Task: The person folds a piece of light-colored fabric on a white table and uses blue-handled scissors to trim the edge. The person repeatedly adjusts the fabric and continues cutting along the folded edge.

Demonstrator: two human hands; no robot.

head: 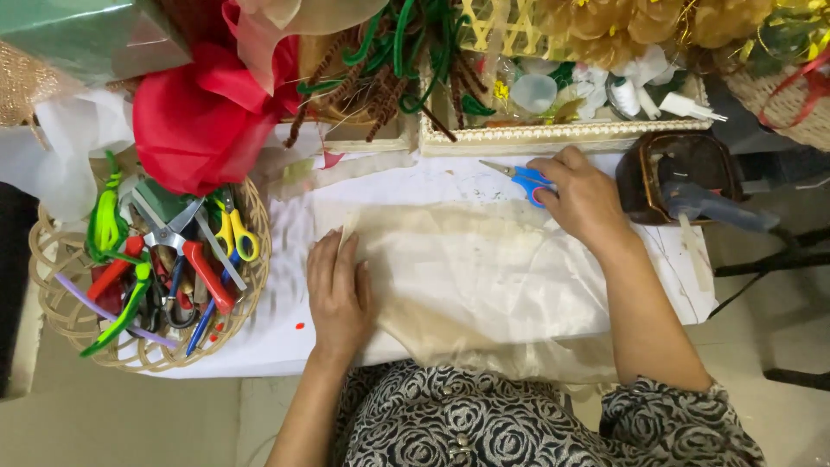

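Flat on the cloth (pixel 467 277) lies the left hand (pixel 339 298), fingers together, pressing its left edge. Cloth covers the table (pixel 277 337). Beyond the cloth, the right hand (pixel 581 197) rests on blue scissors (pixel 521 179), fingers curled over the handles.

No labels, signs or screens in my view; one green box-like package (pixel 82 35) sits at the far left corner.
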